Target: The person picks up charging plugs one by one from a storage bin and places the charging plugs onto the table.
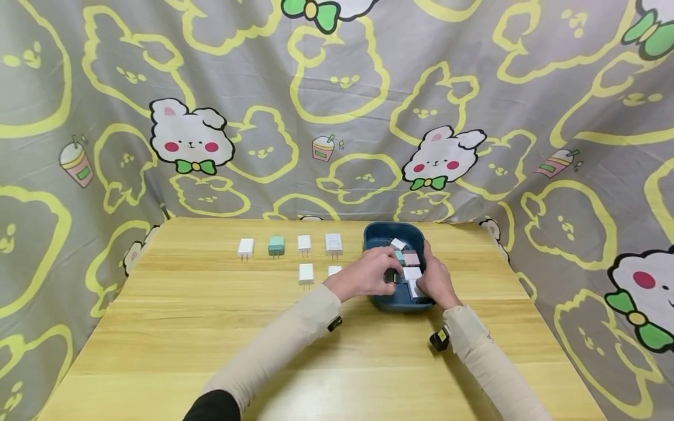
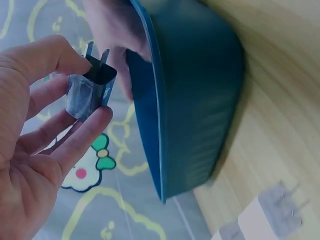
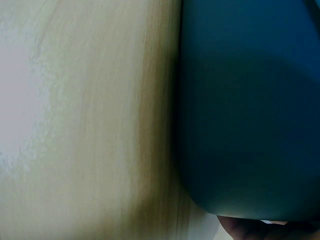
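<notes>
My left hand [image 1: 371, 272] pinches a black charger plug [image 2: 80, 97] between thumb and fingers, its two prongs pointing up in the left wrist view. In the head view this hand is over the left side of a dark blue plastic bin [image 1: 392, 305]. My right hand [image 1: 437, 282] grips the bin's right wall, thumb inside and fingers along the outside. White chargers [image 1: 412, 273], a pinkish one [image 1: 411, 258] and a partly hidden green one lie inside. The right wrist view mostly shows the bin's outer wall [image 3: 250, 130], with fingers at the bottom edge.
Left of the bin, a back row holds white chargers [image 1: 246, 248] and a green charger [image 1: 276, 245]. In front of that row sit a white charger [image 1: 306, 273] and another [image 1: 334, 271], partly behind my left hand. A patterned curtain [image 1: 253, 88] hangs around the wooden table [image 1: 210, 327].
</notes>
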